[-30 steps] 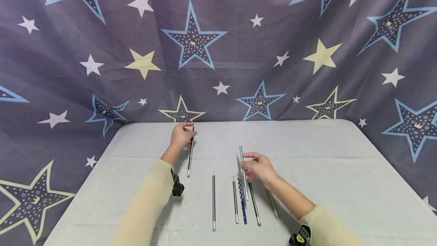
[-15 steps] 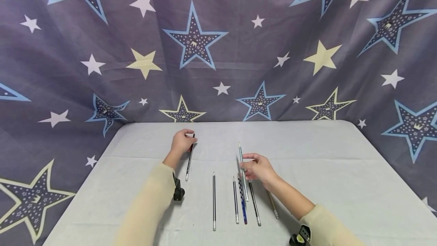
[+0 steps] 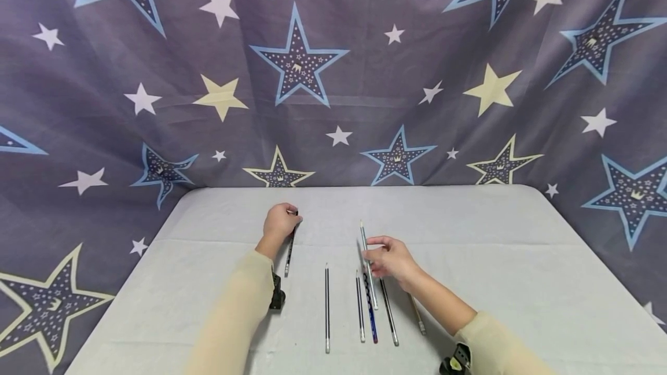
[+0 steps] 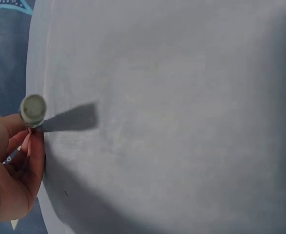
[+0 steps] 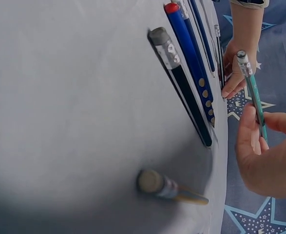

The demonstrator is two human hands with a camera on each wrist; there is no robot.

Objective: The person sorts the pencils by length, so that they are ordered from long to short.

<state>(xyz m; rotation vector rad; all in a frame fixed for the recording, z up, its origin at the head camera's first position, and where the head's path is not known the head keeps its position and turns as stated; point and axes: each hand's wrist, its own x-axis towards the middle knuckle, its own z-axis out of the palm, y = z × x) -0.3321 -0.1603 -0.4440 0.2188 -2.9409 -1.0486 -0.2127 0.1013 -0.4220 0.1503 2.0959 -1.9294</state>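
My left hand (image 3: 280,222) pinches a black pencil (image 3: 290,252) near its upper end, at the back left of the table; in the left wrist view its eraser end (image 4: 33,110) points at the camera. Right of centre, my right hand (image 3: 393,258) holds a light green-blue pencil (image 3: 373,294) between thumb and fingers, tip pointing away. In the right wrist view that pencil (image 5: 254,92) is held off the cloth. Just below and beside this hand lie a blue pencil with dots (image 3: 372,323), a dark pencil (image 3: 388,312) and a tan pencil (image 3: 417,312), partly hidden by the hand.
A dark pencil (image 3: 327,308) lies alone between the hands, and another dark one (image 3: 360,308) lies left of the blue pencil. The white-clothed table (image 3: 521,282) ends at a grey curtain with stars (image 3: 333,103).
My left hand has come down and nearer with the black pencil, and that pencil now appears lower. My right hand has shifted slightly left with the light green-blue pencil.
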